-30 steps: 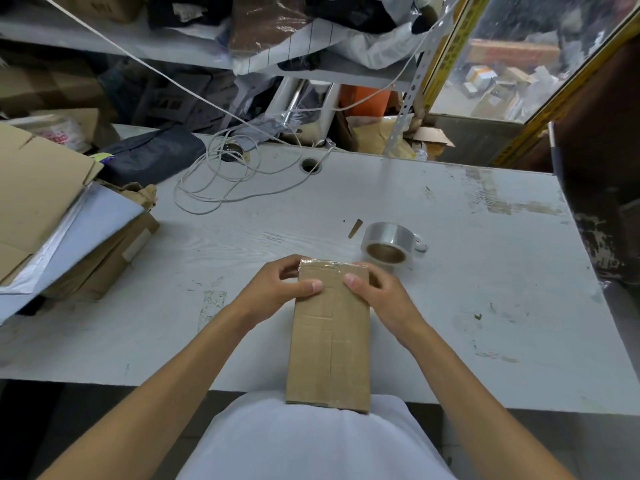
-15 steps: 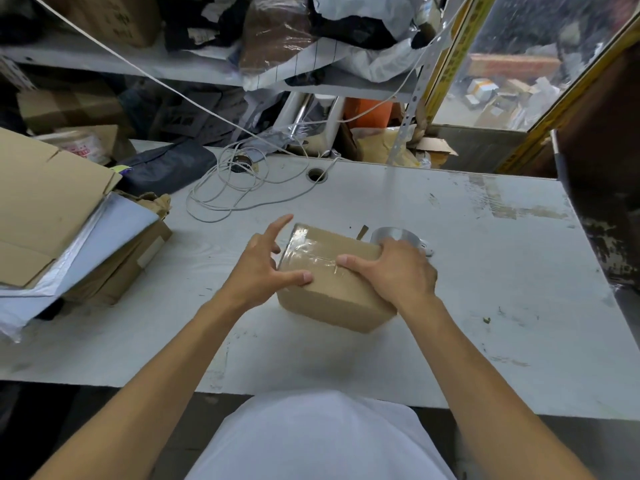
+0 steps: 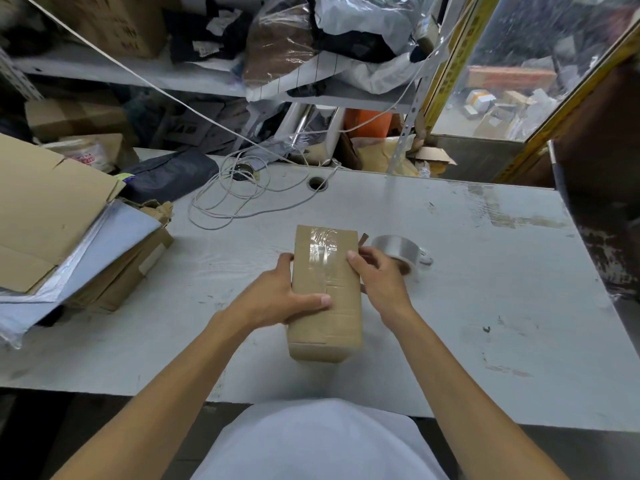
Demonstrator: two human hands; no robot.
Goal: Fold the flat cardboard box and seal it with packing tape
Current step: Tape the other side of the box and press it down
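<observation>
A small brown cardboard box lies lengthwise on the white table, its top face crossed by shiny clear tape near the far end. My left hand grips its left side with the thumb laid across the top. My right hand holds the right edge, thumb on the taped top. A roll of clear packing tape lies flat on the table just right of the box, partly hidden behind my right hand.
A stack of flat cardboard and plastic sheets fills the table's left side. A coiled white cable and a cable hole lie at the back. Cluttered shelves stand behind. A small cardboard scrap lies by the tape.
The box was turned over and around in both hands, from lying long near the table's front edge, through a tilted sideways pose, to lying long again farther onto the table with its taped face up.
</observation>
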